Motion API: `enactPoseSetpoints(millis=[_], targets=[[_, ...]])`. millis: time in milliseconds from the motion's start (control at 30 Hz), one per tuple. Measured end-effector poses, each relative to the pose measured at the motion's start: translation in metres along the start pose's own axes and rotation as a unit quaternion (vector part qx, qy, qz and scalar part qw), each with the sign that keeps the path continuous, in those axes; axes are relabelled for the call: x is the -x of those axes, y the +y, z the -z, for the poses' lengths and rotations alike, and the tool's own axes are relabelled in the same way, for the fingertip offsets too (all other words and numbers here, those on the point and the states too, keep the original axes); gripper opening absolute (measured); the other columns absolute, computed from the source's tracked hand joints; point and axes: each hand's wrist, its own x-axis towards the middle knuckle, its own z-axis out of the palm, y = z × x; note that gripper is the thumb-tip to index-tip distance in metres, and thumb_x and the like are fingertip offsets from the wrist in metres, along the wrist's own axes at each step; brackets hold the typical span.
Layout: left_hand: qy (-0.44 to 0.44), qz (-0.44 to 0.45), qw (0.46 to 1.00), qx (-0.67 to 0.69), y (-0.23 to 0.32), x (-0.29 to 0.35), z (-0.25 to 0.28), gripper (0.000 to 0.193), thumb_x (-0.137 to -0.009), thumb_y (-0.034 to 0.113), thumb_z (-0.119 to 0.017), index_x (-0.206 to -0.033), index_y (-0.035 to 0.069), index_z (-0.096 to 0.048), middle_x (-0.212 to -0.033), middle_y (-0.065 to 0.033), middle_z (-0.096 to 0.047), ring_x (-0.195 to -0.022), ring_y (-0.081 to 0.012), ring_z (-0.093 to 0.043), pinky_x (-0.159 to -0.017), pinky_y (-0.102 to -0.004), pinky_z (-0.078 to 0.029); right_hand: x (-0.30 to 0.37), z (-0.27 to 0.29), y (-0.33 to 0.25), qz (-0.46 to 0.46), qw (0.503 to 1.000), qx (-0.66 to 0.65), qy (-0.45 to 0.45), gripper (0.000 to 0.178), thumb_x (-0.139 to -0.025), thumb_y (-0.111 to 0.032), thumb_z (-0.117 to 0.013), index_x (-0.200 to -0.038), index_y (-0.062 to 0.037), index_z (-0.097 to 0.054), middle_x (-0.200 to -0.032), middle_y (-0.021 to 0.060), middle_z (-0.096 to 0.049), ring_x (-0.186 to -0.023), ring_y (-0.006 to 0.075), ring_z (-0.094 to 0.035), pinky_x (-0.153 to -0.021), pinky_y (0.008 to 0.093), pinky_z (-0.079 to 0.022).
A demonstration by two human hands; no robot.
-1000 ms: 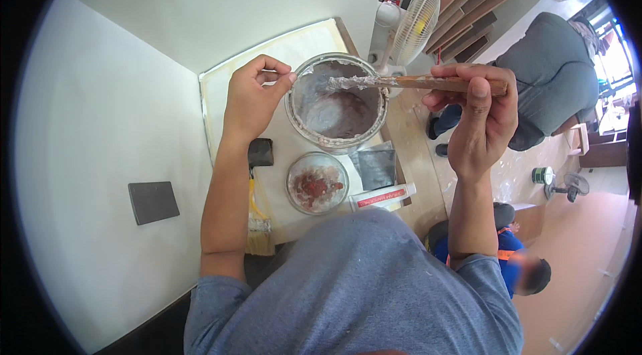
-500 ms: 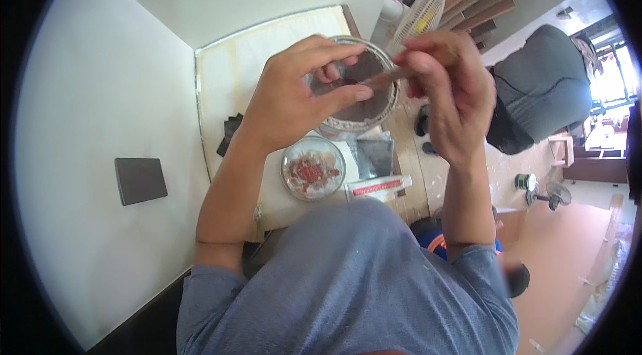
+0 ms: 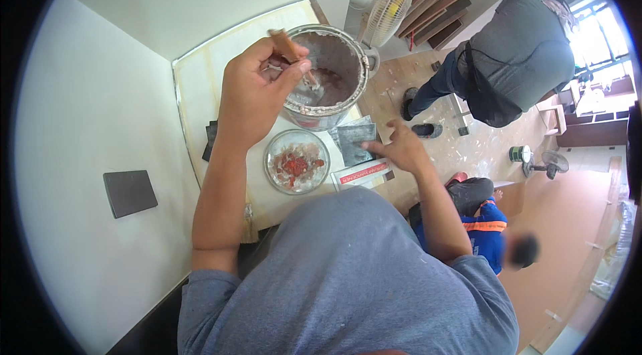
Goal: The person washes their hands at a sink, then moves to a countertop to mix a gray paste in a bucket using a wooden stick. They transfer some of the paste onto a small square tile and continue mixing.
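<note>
My left hand [image 3: 257,91] is closed round a brown wooden stick [image 3: 286,46], whose lower part reaches down into the round pail [image 3: 366,64]. Pale, brownish paste coats the inside of that pail and crusts its rim. My right hand [image 3: 404,149] has its fingers apart and holds nothing. Its fingertips are at the edge of some grey flat square sheets [image 3: 358,144] beside the pail. Nearer to me, a round clear lid or dish [image 3: 269,166] holds pinkish paste with red streaks. A white and red tube or slim box [image 3: 362,175] lies right of it.
Everything stands on a pale covered board [image 3: 200,80] by the wall. Black pieces [image 3: 210,141] and a brush [image 3: 249,224] lie at its left. One person [image 3: 515,47] bends at the right; another [image 3: 485,228] is low down nearby. A white fan [image 3: 390,10] stands behind the pail.
The stick has passed from my right hand to my left. My right hand has come down from above the pail to the grey sheets. The view has shifted, showing more of both people.
</note>
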Motion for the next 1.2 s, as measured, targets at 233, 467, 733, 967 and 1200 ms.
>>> enactPoseSetpoints(millis=[233, 467, 733, 967, 1200], targets=[[0.015, -0.010, 1.000, -0.006, -0.003, 0.005, 0.016, 0.013, -0.101, 0.008, -0.066, -0.109, -0.003, -0.068, -0.109, -0.0100, -0.069, -0.101, -0.0145, -0.066, -0.088, -0.0291, -0.055, -0.016, -0.007, 0.006, 0.008, 0.998, -0.032, -0.055, 0.060, -0.067, -0.038, -0.094, -0.105, -0.0012, -0.066, -0.089, 0.0185, -0.072, -0.086, 0.0349, -0.071, -0.079, 0.0429, -0.055], [0.036, -0.037, 0.999, 0.000, 0.012, 0.022, 0.034, 0.026, -0.107, 0.015, -0.058, -0.125, -0.004, -0.062, -0.119, -0.0185, -0.070, -0.109, -0.0196, -0.068, -0.093, -0.0328, -0.057, -0.010, -0.002, 0.000, 0.032, 0.969, -0.246, 0.002, 0.026, -0.084, -0.016, -0.083, -0.099, -0.0037, -0.066, -0.083, 0.0090, -0.068, -0.074, 0.0189, -0.064, -0.069, 0.0341, -0.049], [0.054, -0.073, 0.996, 0.007, 0.019, 0.037, 0.046, 0.026, -0.108, 0.020, -0.057, -0.120, -0.002, -0.062, -0.122, -0.0172, -0.068, -0.107, -0.0201, -0.068, -0.095, -0.0345, -0.057, -0.009, 0.013, 0.016, 0.012, 0.877, -0.473, 0.084, 0.023, -0.098, -0.015, -0.072, -0.118, -0.0046, -0.067, -0.092, 0.0011, -0.068, -0.079, 0.0084, -0.060, -0.072, 0.0244, -0.047], [0.057, -0.098, 0.993, 0.029, 0.019, 0.039, 0.043, 0.021, -0.105, 0.014, -0.061, -0.116, -0.004, -0.064, -0.112, -0.0126, -0.065, -0.106, -0.0205, -0.067, -0.094, -0.0350, -0.060, 0.029, 0.105, -0.050, 0.061, 0.753, -0.654, 0.030, 0.017, -0.089, 0.000, -0.076, -0.105, 0.0016, -0.071, -0.102, 0.0051, -0.074, -0.093, 0.0099, -0.069, -0.082, 0.0265, -0.056], [0.079, -0.227, 0.965, -0.102, 0.022, 0.042, 0.037, 0.016, -0.099, 0.004, -0.068, -0.112, -0.004, -0.069, -0.112, -0.0148, -0.068, -0.098, -0.0222, -0.070, -0.084, -0.0330, -0.062, 0.048, 0.108, -0.133, 0.330, 0.900, -0.193, 0.211, 0.022, -0.088, -0.003, -0.070, -0.110, 0.0003, -0.072, -0.092, 0.0133, -0.065, -0.083, 0.0270, -0.068, -0.076, 0.0353, -0.055]])
